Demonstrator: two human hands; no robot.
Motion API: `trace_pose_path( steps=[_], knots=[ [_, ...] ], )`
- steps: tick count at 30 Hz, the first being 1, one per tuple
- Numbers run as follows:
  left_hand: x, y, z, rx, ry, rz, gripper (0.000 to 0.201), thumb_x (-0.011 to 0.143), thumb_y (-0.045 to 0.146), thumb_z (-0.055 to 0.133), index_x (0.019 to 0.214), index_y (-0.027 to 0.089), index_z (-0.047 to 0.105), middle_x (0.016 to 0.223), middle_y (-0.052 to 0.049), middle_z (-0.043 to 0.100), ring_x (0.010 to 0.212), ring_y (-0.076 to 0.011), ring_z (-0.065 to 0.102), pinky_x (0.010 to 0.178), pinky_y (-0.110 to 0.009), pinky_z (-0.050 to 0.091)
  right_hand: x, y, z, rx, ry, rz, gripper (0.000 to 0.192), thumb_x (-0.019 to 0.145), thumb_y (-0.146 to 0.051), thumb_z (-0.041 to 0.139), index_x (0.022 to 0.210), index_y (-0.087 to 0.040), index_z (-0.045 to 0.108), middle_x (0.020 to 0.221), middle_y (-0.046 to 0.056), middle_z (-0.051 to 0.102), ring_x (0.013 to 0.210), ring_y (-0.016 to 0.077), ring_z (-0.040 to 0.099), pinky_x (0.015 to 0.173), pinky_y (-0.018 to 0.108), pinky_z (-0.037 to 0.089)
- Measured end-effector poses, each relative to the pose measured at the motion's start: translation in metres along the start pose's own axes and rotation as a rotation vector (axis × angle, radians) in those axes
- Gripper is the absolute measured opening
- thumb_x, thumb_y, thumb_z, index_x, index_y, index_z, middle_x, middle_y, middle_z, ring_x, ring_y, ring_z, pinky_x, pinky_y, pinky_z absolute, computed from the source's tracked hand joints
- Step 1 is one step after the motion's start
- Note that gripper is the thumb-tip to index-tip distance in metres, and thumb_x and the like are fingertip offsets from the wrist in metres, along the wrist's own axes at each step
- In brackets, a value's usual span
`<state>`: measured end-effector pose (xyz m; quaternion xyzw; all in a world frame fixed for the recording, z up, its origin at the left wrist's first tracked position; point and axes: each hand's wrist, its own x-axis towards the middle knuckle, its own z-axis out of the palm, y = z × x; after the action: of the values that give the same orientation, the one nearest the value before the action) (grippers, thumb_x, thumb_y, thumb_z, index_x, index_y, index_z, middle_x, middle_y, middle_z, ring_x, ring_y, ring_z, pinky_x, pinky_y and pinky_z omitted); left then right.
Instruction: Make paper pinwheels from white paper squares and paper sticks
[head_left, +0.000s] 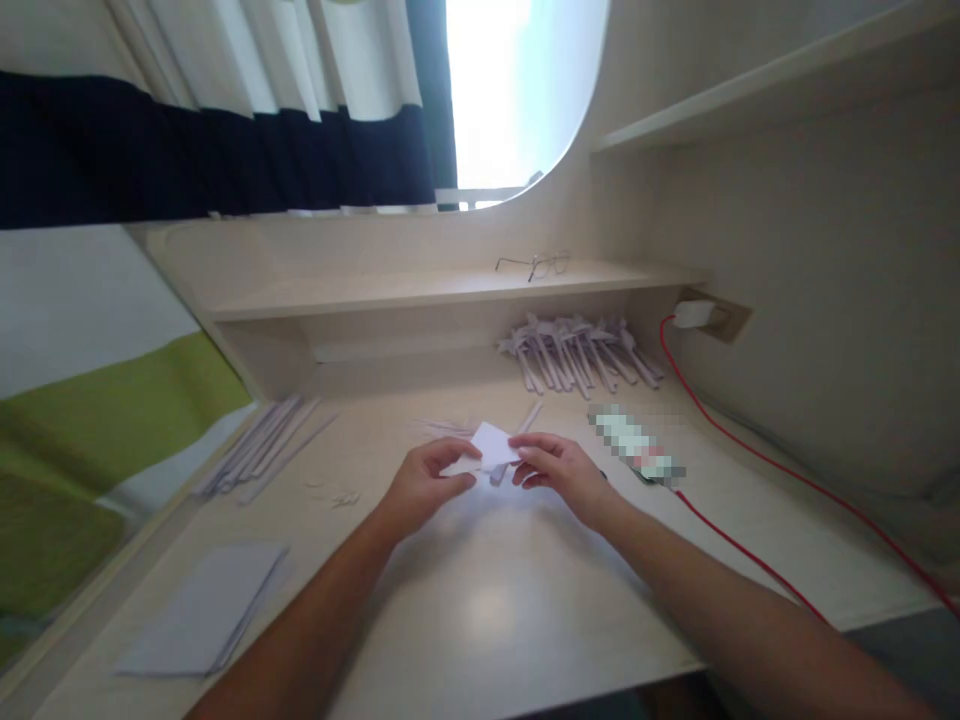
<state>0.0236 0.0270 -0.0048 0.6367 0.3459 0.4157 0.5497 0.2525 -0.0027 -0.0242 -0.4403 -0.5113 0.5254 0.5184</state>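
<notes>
Left hand (427, 485) & right hand (555, 468) both pinching small white folded paper piece (493, 446) just above pale wooden desk (480, 600), fingertips at opp. edges, prob. to steady a crease, w/ finished paper pieces piled (577, 350) at back, flat sheets (206, 610) near-left.

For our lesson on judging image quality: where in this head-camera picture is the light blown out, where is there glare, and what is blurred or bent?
Head view: the window is blown out to white; a soft glare patch sits on the desk near the forearms; a pixelated block hides something beside the right hand; the shelf and walls curve from wide-lens distortion; the folded paper between both hands looks soft.
</notes>
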Motion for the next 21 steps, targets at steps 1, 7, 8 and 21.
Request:
trace_pose_path(
  steps=[1, 7, 8, 21],
  knots=[
    [-0.003, -0.006, 0.0, -0.001, -0.015, -0.013, 0.036, 0.061, 0.026, 0.089, 0.093, 0.017, 0.075, 0.099, -0.008, 0.075, 0.09, -0.0224, 0.069, 0.075, -0.031, 0.056, 0.0, 0.001, 0.0, -0.015, 0.036, -0.014, 0.034, 0.078, -0.038, 0.075, 0.104, -0.015, 0.074, 0.072, 0.004, 0.074, 0.063, 0.0165, 0.07, 0.063, 0.029, 0.054],
    [-0.014, -0.025, 0.005, -0.047, 0.018, -0.031, 0.048, 0.067, 0.029, 0.086, 0.11, 0.018, 0.069, 0.091, -0.006, 0.073, 0.081, -0.0192, 0.069, 0.071, -0.027, 0.052, -0.013, 0.001, 0.012, -0.167, 0.107, -0.124, 0.028, 0.08, -0.031, 0.076, 0.105, -0.018, 0.074, 0.09, 0.004, 0.074, 0.066, 0.0155, 0.069, 0.067, 0.03, 0.053],
    [-0.014, -0.026, 0.007, -0.052, 0.042, -0.042, 0.052, 0.07, 0.03, 0.084, 0.118, 0.018, 0.067, 0.083, -0.004, 0.073, 0.075, -0.0179, 0.068, 0.069, -0.027, 0.051, -0.016, 0.001, 0.014, -0.195, 0.101, -0.137, 0.029, 0.082, -0.032, 0.074, 0.108, -0.02, 0.073, 0.097, 0.005, 0.074, 0.066, 0.0152, 0.069, 0.066, 0.03, 0.054],
    [-0.01, -0.02, 0.005, -0.115, 0.171, -0.031, 0.025, 0.064, 0.037, 0.083, 0.074, 0.016, 0.072, 0.071, -0.003, 0.073, 0.064, -0.017, 0.064, 0.065, -0.028, 0.048, -0.021, -0.004, 0.013, -0.181, 0.052, -0.216, 0.038, 0.089, -0.039, 0.071, 0.12, -0.02, 0.061, 0.075, 0.002, 0.073, 0.069, 0.0201, 0.071, 0.073, 0.036, 0.055]
  ],
)
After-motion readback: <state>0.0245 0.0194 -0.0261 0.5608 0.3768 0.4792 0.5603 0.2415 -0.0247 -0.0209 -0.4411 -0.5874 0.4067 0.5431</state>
